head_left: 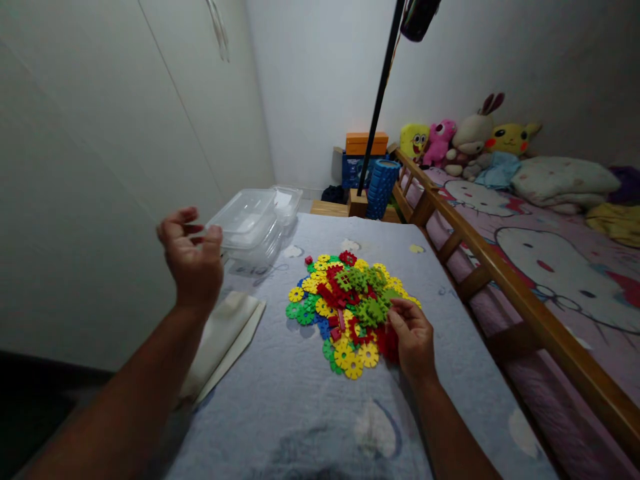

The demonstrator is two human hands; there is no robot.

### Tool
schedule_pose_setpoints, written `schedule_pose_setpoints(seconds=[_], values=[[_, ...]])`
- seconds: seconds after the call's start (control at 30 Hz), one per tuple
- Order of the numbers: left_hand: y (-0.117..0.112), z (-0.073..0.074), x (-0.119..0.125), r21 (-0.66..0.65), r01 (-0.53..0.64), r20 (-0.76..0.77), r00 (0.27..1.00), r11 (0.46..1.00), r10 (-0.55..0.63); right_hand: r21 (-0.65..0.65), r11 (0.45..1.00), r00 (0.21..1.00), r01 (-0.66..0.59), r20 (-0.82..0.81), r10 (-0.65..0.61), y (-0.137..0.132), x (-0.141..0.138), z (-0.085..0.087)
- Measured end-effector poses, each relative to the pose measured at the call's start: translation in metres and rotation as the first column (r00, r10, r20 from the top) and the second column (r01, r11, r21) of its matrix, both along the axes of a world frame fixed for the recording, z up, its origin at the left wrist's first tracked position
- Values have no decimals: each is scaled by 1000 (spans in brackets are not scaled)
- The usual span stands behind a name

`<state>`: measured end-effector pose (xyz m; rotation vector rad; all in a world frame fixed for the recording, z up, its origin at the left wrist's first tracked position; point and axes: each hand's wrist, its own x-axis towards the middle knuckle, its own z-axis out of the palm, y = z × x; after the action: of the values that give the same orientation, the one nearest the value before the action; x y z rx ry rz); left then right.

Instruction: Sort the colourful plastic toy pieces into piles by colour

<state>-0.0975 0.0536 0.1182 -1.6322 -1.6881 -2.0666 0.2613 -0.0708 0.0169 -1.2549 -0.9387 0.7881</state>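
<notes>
My left hand (194,260) is raised at the left, fingers loosely curled and apart from the thumb, with nothing visible in it. Just beyond it are stacked clear plastic containers (245,223). My right hand (414,339) is at the right edge of a mixed pile of plastic building pieces. Its thumb and index finger pinch at the edge of a green building piece (390,295). The pile holds notched yellow discs (353,365), green discs (305,315), red pieces (327,295) and olive-green square pieces (373,312). Red pieces are partly hidden behind my right hand.
A patterned grey-blue cloth (280,413) covers the table. A folded whitish sheet (230,340) lies at its left edge. On the right runs a wooden bed rail (480,243), with plush toys beyond. A black pole (381,100) and blue roller (383,190) stand behind.
</notes>
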Motion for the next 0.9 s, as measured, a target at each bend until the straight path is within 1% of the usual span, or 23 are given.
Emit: schedule_pose_setpoints(seconds=[0.03,0.07,0.1,0.13,0.2,0.27,0.3,0.37,0.4,0.47,0.57,0.67,0.77,0.83,0.9], values=[[-16,-5,15,-30,119,-66,990,992,-121,9,999,998,40,54,-40,2,5,0],[-30,-11,31,-107,236,-147,957,966,-250,14,997,991,74,109,-75,3,10,-1],[-43,-19,47,-210,332,-234,896,920,-376,12,995,981,98,168,-99,5,16,-1],[-53,-28,61,-309,394,-313,818,866,-483,5,994,965,112,236,-110,7,22,-2],[-65,-51,84,-478,426,-389,681,768,-620,-15,993,907,119,409,-102,11,35,-4],[-68,-75,100,-618,396,-382,603,679,-700,-43,992,807,117,586,-70,13,49,-7],[-67,-85,105,-671,371,-365,588,642,-722,-68,991,752,117,657,-44,13,56,-9],[-64,-102,113,-738,303,-339,606,603,-720,-150,981,662,127,749,29,12,68,-15],[-61,-107,116,-755,275,-330,623,595,-709,-197,971,629,133,774,71,11,72,-19],[-56,-114,121,-773,244,-314,654,585,-688,-282,950,588,132,794,154,9,78,-26],[-49,-117,127,-772,243,-299,677,587,-673,-346,935,564,76,788,246,7,75,-34],[-44,-120,134,-742,269,-302,683,614,-664,-351,936,544,-4,785,296,9,60,-35],[-41,-123,139,-692,325,-303,680,645,-668,-335,936,539,-106,772,337,16,39,-31],[-41,-125,141,-662,382,-286,667,645,-688,-314,931,547,-185,754,363,22,25,-27],[-42,-125,142,-634,447,-254,650,631,-717,-288,925,554,-249,741,380,29,11,-23]])
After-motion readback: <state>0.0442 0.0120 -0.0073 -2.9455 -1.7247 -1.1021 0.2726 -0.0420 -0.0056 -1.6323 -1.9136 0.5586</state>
